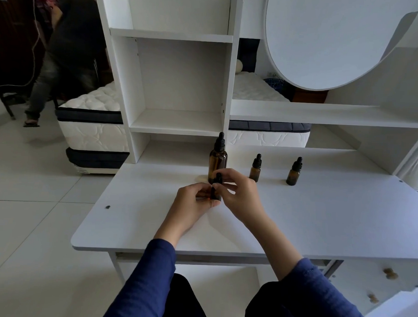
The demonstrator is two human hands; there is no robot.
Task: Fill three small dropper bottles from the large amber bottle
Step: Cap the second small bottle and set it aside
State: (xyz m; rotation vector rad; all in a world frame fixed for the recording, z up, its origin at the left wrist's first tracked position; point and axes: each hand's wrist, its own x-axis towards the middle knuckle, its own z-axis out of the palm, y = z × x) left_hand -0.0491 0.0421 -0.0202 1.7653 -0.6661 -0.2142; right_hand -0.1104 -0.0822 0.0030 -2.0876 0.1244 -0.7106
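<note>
Left hand (194,203), right hand (240,195) grip 1 dropper (215,191); 2 more (255,169) (294,173) beside 1 amber bottle (218,158).

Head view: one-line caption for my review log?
Left hand holds a small dropper bottle while the right hand pinches its cap; large amber bottle and two more droppers stand behind.

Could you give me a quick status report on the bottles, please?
Left hand grips small dropper bottle; right hand pinches its cap. Large amber bottle capped, upright behind. Two other small bottles untouched. Nothing blocking.
</note>
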